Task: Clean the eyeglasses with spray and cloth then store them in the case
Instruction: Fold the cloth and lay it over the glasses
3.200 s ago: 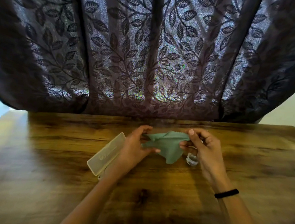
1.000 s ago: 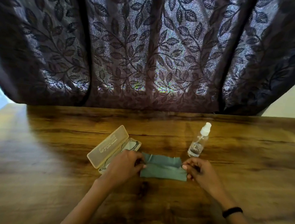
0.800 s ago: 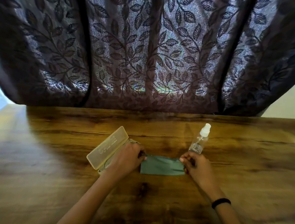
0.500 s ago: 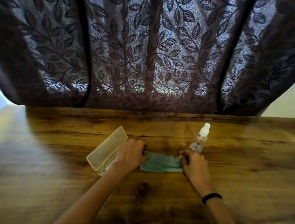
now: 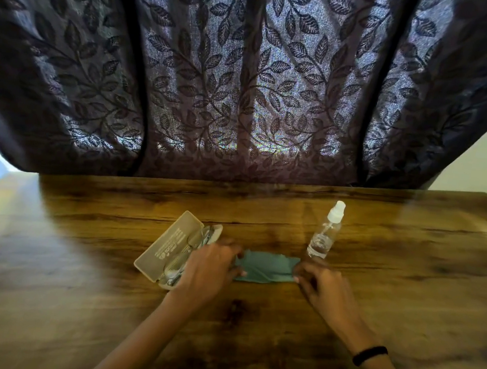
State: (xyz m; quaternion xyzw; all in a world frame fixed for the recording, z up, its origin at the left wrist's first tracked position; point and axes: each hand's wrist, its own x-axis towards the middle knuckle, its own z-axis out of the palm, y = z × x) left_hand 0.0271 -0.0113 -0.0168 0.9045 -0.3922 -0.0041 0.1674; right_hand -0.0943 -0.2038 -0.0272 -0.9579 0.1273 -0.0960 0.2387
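My left hand [image 5: 211,267] and right hand [image 5: 325,286] pinch the green cloth's [image 5: 267,270] ends on the table [image 5: 409,290]; glasses [image 5: 174,268] lie in the case [image 5: 169,241], lid not yet closed.

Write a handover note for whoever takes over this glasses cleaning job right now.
Left hand: on the left end of the folded green cloth. Right hand: at its right end. Blur hides any pinch.
Thin-framed eyeglasses lie in the open beige plastic case on the wooden table. Clear spray bottle stands upright beyond the right hand.
Done: glasses cased, cloth folded. Cleaning itself does not show.
Left: shut the case.
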